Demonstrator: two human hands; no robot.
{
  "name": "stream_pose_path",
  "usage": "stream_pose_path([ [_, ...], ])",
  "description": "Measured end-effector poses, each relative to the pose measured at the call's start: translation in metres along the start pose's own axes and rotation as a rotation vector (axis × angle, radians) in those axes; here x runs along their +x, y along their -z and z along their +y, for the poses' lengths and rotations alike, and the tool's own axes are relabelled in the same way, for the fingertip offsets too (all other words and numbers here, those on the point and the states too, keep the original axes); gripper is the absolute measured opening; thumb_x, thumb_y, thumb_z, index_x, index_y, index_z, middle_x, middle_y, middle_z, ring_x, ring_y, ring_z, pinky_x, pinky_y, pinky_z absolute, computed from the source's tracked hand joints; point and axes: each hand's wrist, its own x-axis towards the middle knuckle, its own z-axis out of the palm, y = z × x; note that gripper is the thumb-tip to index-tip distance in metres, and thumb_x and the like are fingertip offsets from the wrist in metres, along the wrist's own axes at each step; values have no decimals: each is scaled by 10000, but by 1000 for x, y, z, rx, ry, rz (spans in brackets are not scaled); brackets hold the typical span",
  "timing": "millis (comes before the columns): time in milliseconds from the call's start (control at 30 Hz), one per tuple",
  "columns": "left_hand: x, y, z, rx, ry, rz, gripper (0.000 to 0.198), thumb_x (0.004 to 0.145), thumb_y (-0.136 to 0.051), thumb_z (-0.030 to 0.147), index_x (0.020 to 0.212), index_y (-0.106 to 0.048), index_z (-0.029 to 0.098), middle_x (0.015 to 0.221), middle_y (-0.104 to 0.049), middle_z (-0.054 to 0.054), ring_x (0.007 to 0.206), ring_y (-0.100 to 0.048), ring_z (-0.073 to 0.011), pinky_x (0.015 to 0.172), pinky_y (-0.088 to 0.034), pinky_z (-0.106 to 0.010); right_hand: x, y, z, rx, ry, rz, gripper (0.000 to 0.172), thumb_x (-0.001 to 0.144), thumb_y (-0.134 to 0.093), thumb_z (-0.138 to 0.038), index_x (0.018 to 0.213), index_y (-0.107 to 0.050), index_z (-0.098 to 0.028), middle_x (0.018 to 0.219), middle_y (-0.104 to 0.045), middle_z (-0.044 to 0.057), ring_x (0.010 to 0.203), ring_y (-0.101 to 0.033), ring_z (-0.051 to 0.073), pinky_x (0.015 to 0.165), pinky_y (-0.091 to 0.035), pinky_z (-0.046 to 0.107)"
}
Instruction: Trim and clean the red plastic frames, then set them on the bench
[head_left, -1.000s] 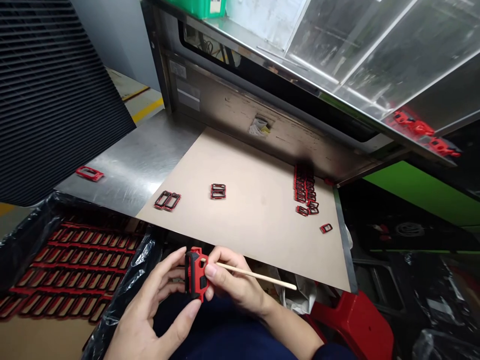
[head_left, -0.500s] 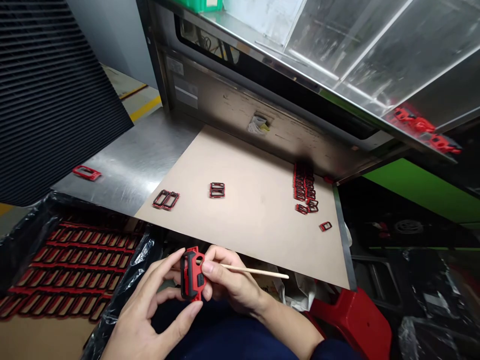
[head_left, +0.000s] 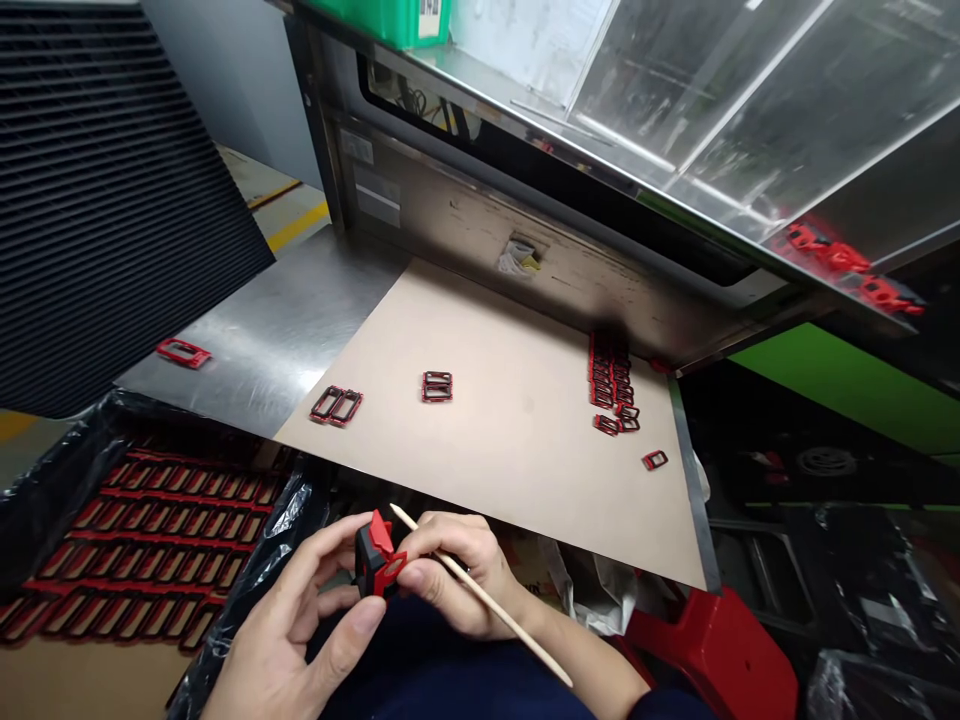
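Observation:
Low in front of me, my left hand grips a small red-and-black plastic frame between thumb and fingers, turned partly on edge. My right hand holds a thin wooden stick with a pointed tip. Its thumb and index finger also touch the red side of the frame. The stick's tip points up and left, just above the frame and apart from it. Part of the frame is hidden behind my fingers.
Similar frames lie on the beige board: a pair, another pair and a cluster. One red frame rests on the metal table. Rows of frames fill a plastic-lined box at left. A red stool stands right.
The frame has been turned in my fingers, so its red side shows at a new angle. The stick has swung round: its tip is clear of the frame, its rear end lower.

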Motion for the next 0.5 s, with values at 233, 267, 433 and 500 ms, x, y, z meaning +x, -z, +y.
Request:
stream_pose_path([
  [233, -1, -4, 15, -17, -60, 16, 484, 751, -751, 714, 1053, -756, 337, 1157, -761, 2, 975, -752, -219, 792, -614, -198, -3, 2, 10, -234, 156, -32, 337, 1040, -543, -404, 891, -709, -153, 719, -688, 51, 600, -609, 118, 567, -518, 210],
  [267, -1, -4, 16, -9, -69, 18, 484, 758, -743, 716, 1054, -757, 333, 1168, -761, 0, 993, -748, -223, 809, -614, -203, -3, 3, 12, -277, 188, -61, 340, 1050, -525, -397, 915, -713, -148, 733, -695, 57, 613, -619, 120, 564, -516, 207],
  [433, -4, -3, 12, -36, -98, -28, 445, 841, -736, 613, 1220, -662, 392, 1328, -700, 58, 1231, -647, -180, 969, -538, -141, -2, 7, 14, -461, 319, -131, 318, 1081, -482, -341, 1011, -707, -128, 741, -688, 48, 614, -621, 109, 522, -469, 196],
  [500, -6, -4, 13, -39, -122, -43, 465, 854, -743, 583, 1275, -606, 441, 1406, -644, 103, 1299, -591, -140, 1017, -486, -104, 1, 8, 12, -456, 351, -101, 296, 1077, -497, -312, 1002, -710, -120, 718, -674, 37, 580, -599, 99, 504, -449, 193],
])
